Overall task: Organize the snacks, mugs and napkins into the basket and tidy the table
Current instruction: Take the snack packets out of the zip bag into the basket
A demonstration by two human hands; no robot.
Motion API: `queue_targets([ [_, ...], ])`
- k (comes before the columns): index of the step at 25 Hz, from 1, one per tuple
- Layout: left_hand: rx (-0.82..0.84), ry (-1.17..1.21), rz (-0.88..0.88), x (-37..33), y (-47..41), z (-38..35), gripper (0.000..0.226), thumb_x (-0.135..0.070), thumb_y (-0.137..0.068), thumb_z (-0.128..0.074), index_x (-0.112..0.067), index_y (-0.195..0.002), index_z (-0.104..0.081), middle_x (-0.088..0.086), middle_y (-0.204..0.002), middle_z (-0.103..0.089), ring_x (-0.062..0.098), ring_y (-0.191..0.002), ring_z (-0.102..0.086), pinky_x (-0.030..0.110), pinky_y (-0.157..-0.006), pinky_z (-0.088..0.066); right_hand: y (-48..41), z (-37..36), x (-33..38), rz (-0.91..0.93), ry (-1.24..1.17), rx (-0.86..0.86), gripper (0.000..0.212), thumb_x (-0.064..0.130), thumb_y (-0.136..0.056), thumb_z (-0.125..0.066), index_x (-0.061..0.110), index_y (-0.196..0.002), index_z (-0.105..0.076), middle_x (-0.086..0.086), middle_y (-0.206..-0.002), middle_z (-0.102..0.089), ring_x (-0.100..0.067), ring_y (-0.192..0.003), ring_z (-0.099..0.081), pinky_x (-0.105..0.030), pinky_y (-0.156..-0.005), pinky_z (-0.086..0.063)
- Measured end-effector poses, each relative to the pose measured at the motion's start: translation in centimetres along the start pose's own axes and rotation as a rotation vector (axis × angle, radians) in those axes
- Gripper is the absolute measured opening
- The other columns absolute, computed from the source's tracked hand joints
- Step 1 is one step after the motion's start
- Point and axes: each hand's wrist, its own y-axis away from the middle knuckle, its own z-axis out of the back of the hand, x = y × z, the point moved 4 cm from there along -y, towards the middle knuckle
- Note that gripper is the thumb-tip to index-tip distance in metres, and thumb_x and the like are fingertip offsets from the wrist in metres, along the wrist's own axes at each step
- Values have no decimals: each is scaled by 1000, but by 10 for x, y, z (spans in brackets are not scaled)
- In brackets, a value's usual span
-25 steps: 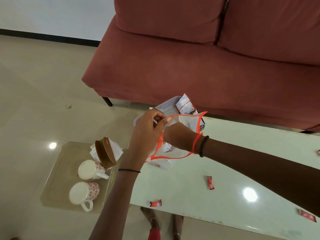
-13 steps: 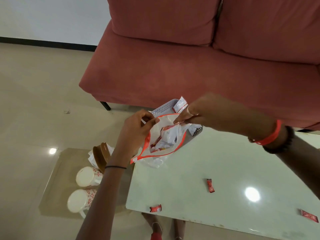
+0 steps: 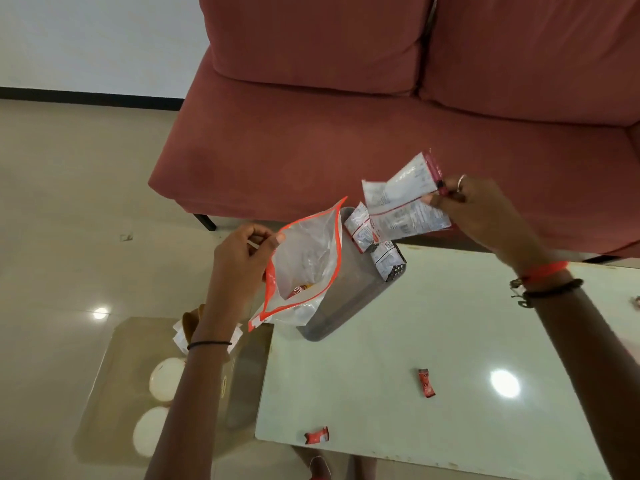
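My left hand [image 3: 239,265] pinches the rim of a clear plastic bag with an orange edge [image 3: 304,265], held open above the table's left end. My right hand [image 3: 474,209] holds a few white snack packets [image 3: 405,206] up in the air over the grey basket [image 3: 343,306]. Two more packets [image 3: 375,240] lean in the basket's far corner. Small red candies lie loose on the white table [image 3: 450,341]: one in the middle [image 3: 426,383], one near the front edge [image 3: 317,435].
On a lower glass table at the left stand two white mugs [image 3: 166,379] [image 3: 149,432], partly behind my left arm, with a brown napkin holder [image 3: 192,322] and napkins. A red sofa [image 3: 346,133] runs behind the table. Another candy [image 3: 636,301] lies at the right edge.
My right hand has come out of the bag and lifted up to the right with white packets in it. The bag now hangs open from my left hand, nearly emptied.
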Motion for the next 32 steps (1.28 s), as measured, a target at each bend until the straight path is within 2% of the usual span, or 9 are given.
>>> queue_targets([
  [3, -17, 23, 8, 2, -11, 2, 16, -33, -87, -59, -19, -81, -57, -4, -69, -61, 20, -66, -62, 41, -66, -57, -32, -52, -72, -166, 108, -16, 15, 14, -89, -60, 0, -86, -65, -9, -70, -54, -22, -70, -49, -29, -59, -34],
  [5, -19, 13, -8, 4, -18, 3, 15, -32, -88, -58, -18, -83, -57, -6, -68, -60, 15, -62, -61, 37, -62, -57, -48, -92, -120, -293, 204, 42, 21, 14, -90, -57, -6, -91, -63, -18, -81, -60, -32, -82, -58, -28, -66, -33],
  [9, -3, 26, -26, 11, -33, 4, 12, -33, -87, -59, -29, -76, -55, -7, -69, -62, 15, -60, -62, 23, -52, -55, -68, -149, -183, -414, 277, 140, 28, 14, -92, -49, -4, -110, -61, -26, -118, -61, -41, -110, -55, -37, -89, -42],
  [12, 8, 37, -32, 14, -44, 6, 14, -33, -86, -59, -34, -74, -53, -6, -70, -63, 12, -63, -63, 15, -47, -52, -82, -169, -204, -452, 330, 169, 32, 13, -93, -46, -4, -119, -57, -27, -126, -57, -43, -115, -52, -40, -96, -41],
  [15, 8, 22, -36, 19, -52, 6, 9, -33, -87, -59, -28, -80, -56, -6, -74, -63, 15, -64, -64, 19, -52, -54, -92, -183, -214, -466, 344, 232, 35, 8, -96, -38, -3, -127, -51, -27, -133, -52, -45, -119, -48, -42, -101, -38],
  [20, 11, 21, -36, 27, -61, 3, 12, -31, -87, -59, -19, -88, -58, -3, -76, -65, 18, -69, -66, 24, -55, -56, -103, -187, -223, -444, 401, 164, 33, 14, -96, -38, 1, -121, -55, -27, -121, -60, -45, -108, -56, -49, -95, -46],
  [22, 19, 17, -37, 28, -61, 1, 11, -30, -87, -59, -19, -87, -57, -4, -75, -64, 16, -67, -66, 22, -54, -55, -103, -185, -220, -426, 481, 88, 31, 18, -96, -39, 5, -116, -59, -25, -113, -64, -42, -101, -60, -46, -88, -49],
  [26, 32, 10, -45, 27, -59, -1, 8, -31, -87, -59, -28, -80, -55, -6, -72, -64, 18, -65, -64, 16, -50, -53, -102, -179, -209, -401, 637, -7, 28, 16, -96, -40, 0, -107, -61, -22, -106, -66, -39, -98, -64, -42, -81, -51],
  [32, 28, -4, -42, 27, -51, -4, 12, -31, -87, -58, -19, -88, -57, -7, -73, -63, 14, -67, -65, 14, -51, -53, -97, -165, -195, -370, 710, -15, 22, 14, -92, -47, 1, -100, -63, -21, -102, -68, -38, -96, -64, -40, -77, -52],
])
